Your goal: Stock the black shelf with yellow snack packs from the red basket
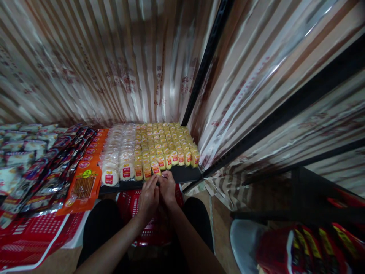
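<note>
Small yellow wrapped snack packets (165, 140) with red labels stand in close rows on a black shelf (186, 173). At the front edge, my left hand (148, 196) has its fingers pressed together against the lower end of one yellow snack packet (155, 167) in the front row. Right beside it, my right hand (167, 187) is closed, its fingers curled near the same packet. Whatever lies between the right fingers is hidden. Left of the yellow rows stand round white wrapped crackers (110, 177) with red labels.
Orange snack bags (82, 182), dark shiny bags (51, 190) and white packets (21, 160) lie farther left. A red basket (134, 198) sits below my hands. Black shelf posts (203, 64) and striped sheeting (128, 68) close off the back and right. A grey stool (242, 239) stands lower right.
</note>
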Demonstrator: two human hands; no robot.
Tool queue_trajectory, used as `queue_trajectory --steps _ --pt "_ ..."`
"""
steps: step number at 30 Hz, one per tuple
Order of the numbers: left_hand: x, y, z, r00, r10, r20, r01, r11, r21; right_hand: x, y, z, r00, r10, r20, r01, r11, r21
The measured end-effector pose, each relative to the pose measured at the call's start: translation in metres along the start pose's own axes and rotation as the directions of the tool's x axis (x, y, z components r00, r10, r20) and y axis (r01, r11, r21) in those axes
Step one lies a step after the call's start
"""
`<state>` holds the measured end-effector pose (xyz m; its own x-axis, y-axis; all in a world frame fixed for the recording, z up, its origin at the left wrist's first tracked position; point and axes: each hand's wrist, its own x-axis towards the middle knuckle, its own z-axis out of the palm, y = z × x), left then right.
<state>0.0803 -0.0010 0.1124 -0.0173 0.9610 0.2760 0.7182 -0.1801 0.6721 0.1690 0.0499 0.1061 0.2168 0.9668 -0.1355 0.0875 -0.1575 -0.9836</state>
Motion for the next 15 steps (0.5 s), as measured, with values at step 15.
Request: queue_trajectory --steps 15 --pt "0.0042 -0.0084 0.0073 0.997 -0.053 0.049 0.057 0.993 -0.103 -0.0070 -0.0056 0.0076 0.978 -0.176 -0.109 0.134 0.940 -0.312"
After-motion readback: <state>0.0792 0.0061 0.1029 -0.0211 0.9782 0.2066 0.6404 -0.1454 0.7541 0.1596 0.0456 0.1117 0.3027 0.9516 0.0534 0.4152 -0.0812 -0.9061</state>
